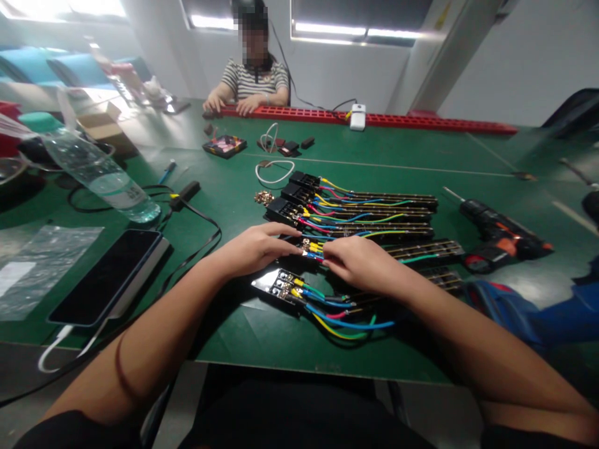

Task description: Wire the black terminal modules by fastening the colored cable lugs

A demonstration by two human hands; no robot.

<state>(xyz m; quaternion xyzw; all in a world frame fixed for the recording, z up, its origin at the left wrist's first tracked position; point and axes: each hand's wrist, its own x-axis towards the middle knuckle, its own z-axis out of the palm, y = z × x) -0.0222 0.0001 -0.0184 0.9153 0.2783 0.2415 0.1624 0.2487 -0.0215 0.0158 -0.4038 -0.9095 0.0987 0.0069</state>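
The person's left hand [255,249] lies flat, fingers stretched out, pressing on a black terminal block with brass screws and coloured wires [311,248] at mid-table on the green mat [397,162]. The right hand [362,265] meets it from the other side, fingers curled at the yellow-sleeved wire ends. They seem to pinch there, but the knuckles hide the contact. The step in hand looks like seating wire lugs on the block. It calls for fine fingertip placement while the block is held steady. A black-and-orange cordless screwdriver [503,237] lies well apart to the right.
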